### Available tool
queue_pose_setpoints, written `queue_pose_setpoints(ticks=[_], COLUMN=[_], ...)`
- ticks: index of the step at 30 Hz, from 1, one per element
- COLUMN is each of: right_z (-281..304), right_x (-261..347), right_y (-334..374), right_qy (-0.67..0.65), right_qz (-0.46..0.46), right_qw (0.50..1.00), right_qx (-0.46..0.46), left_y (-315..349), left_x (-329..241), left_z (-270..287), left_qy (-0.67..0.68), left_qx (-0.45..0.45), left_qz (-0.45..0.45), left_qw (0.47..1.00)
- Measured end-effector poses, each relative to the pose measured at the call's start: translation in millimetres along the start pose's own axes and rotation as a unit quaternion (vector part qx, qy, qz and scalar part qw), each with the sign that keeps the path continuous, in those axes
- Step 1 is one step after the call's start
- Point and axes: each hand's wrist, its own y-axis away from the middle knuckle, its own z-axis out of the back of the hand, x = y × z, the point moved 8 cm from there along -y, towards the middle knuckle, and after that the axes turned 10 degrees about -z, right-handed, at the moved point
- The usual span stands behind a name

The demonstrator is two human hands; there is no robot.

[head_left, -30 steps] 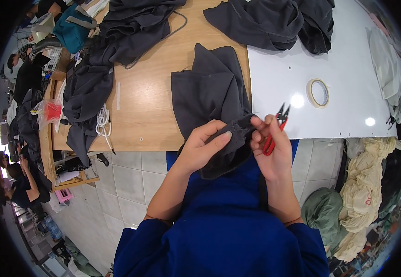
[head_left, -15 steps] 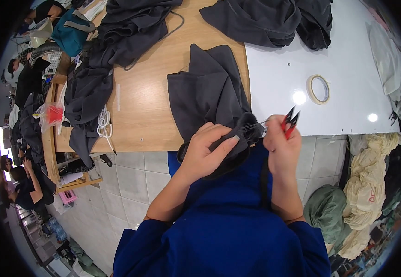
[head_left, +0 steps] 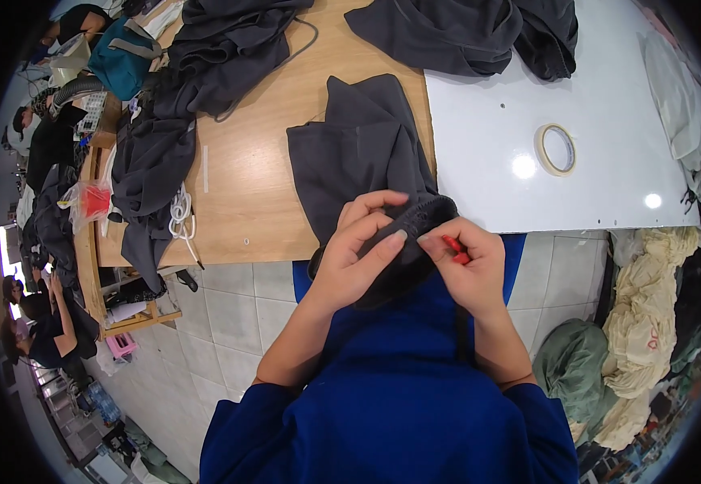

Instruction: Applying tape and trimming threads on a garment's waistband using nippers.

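Observation:
A dark grey garment (head_left: pixel 358 153) lies on the wooden table, its near end drawn over the front edge toward me. My left hand (head_left: pixel 354 254) grips that end, thumb on top, with a dark stitched opening (head_left: pixel 427 216) showing beside its fingers. At the right of this opening, my right hand (head_left: pixel 471 262) pinches the cloth between thumb and forefinger. Tucked in the same palm are red-handled thread snips (head_left: pixel 457 248); their blades are hidden now. Whether a thread is caught between the fingertips is too small to tell.
A roll of tape (head_left: pixel 557 150) lies on the white board (head_left: pixel 479 161) to the right. More dark garments (head_left: pixel 447 36) are heaped at the back and on the left, near a coiled white cord (head_left: pixel 181 214). Cream cloth bundles (head_left: pixel 640 298) stand right of me. People work at far left.
My right hand has come left and down onto the garment's opening; the snips have turned into the palm. Loose threads stretched toward that hand earlier no longer show. My left fingers have lifted slightly.

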Motion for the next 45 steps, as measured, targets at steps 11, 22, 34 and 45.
queue_pose_setpoints(ticks=[11,22,34,45], right_z=[15,20,3,42], right_x=[-32,-1,-2,-21], right_y=[-17,10,2,8], right_qy=[-0.242,-0.042,-0.012,-0.159], right_qz=[-0.199,-0.052,-0.058,-0.098], right_qw=[0.942,0.997,0.998,0.981], right_qx=[0.116,0.037,0.03,0.058], left_y=[14,7,-2,-4], left_x=[21,10,-14,-19], left_z=[-12,4,-9,12], left_qy=[0.233,0.117,-0.041,-0.011], left_qx=[0.067,-0.013,0.052,-0.007], left_qz=[0.179,0.06,-0.059,-0.077], left_qw=[0.953,0.991,0.996,0.997])
